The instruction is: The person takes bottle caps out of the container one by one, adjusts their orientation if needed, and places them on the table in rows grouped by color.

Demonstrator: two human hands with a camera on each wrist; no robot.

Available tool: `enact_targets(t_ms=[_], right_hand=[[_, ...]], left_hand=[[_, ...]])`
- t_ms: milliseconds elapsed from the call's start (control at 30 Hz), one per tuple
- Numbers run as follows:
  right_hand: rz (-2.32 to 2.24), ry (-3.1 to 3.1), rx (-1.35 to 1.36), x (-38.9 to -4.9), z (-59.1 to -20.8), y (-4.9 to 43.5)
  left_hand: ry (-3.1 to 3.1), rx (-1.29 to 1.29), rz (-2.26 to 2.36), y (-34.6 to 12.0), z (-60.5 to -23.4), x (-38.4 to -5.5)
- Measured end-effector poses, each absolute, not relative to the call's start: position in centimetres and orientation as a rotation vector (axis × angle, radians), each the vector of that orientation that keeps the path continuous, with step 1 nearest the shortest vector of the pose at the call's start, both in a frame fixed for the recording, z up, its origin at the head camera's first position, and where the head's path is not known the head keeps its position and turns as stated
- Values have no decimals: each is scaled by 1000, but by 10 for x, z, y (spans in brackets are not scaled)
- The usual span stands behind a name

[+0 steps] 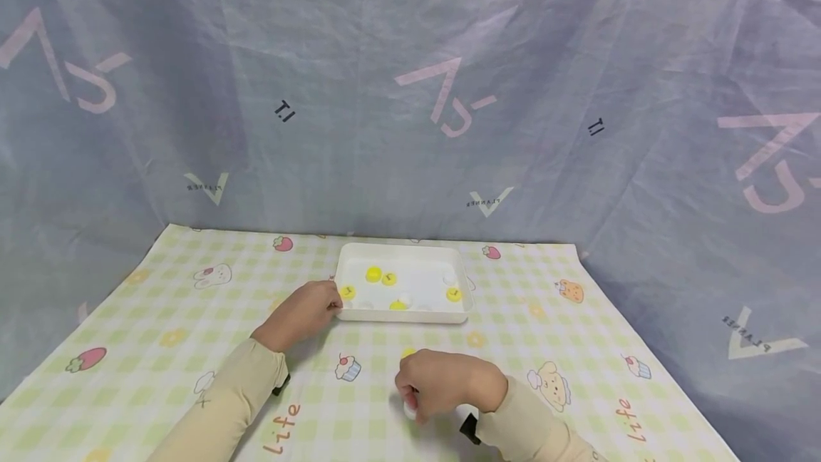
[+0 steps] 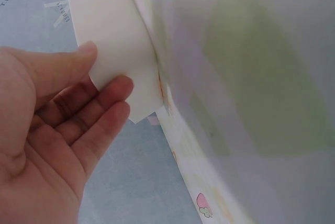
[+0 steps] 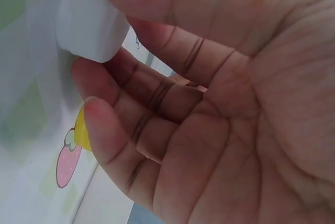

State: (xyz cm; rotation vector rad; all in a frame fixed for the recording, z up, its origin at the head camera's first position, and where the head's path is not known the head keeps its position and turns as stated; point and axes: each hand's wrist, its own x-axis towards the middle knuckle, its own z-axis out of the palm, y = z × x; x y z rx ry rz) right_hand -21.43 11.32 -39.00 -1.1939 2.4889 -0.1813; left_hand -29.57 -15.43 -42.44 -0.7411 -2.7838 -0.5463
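My left hand (image 1: 308, 312) is at the near left corner of a shallow white tray (image 1: 400, 316). In the left wrist view, its thumb and curled fingers pinch the tray's wall (image 2: 112, 30). My right hand (image 1: 442, 380) is low over the cloth in front of the tray. Its thumb and fingers hold a small white cap-like piece (image 3: 89, 22), mostly hidden in the head view. Just beyond the right hand's knuckles, a yellow piece (image 1: 408, 352) sits on the cloth, partly covered by the hand; the right wrist view shows a yellow piece (image 3: 79, 130) behind the fingertips.
Inside the tray lie several small round pieces, some yellow (image 1: 374, 274) and some white (image 1: 450, 279). A checked green-and-white tablecloth (image 1: 212, 326) with printed cartoons covers the table. Grey-blue fabric (image 1: 359, 113) hangs behind and at both sides.
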Motion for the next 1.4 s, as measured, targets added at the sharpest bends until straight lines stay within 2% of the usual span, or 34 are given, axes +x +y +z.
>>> enact_targets(t_ms=[533, 867, 1100, 1400], right_hand=[[-324, 2500, -1369, -227, -374, 122], [-674, 2676, -1450, -248, -367, 132], [-736, 2901, -1381, -268, -371, 143], [-696, 3104, -1074, -314, -381, 156]], left_hand=[[-2756, -767, -533, -160, -427, -295], [-2731, -784, -522, -162, -429, -295], [-2755, -768, -544, -158, -429, -294], [-2739, -797, -515, -156, -426, -295]])
